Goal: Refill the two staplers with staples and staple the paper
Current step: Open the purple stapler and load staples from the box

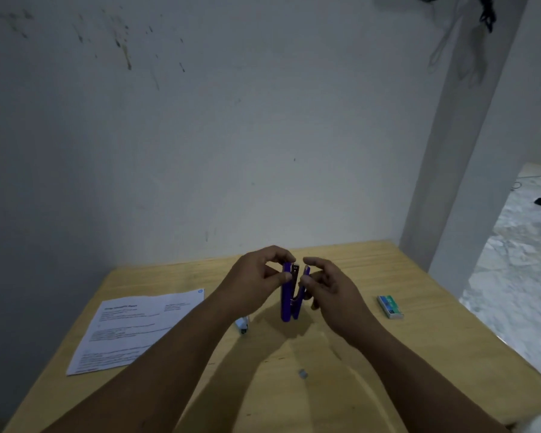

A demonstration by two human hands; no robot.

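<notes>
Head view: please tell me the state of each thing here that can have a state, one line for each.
Purple stapler: hinged open, standing on end, held up off the table.
Left hand: pinches the stapler's top part.
Right hand: fingers curled at the stapler's other arm.
Staple box: lying flat on the table, apparently closed.
Printed paper: flat on the table, untouched.
Small white stapler: on the table, mostly hidden by the left arm.
Staple strip: loose on the table.

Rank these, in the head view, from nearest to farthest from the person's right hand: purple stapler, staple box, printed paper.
1. Purple stapler: standing open, its right arm held by the right hand.
2. Staple box: lying to the hand's right.
3. Printed paper: flat at the table's left side.
</notes>
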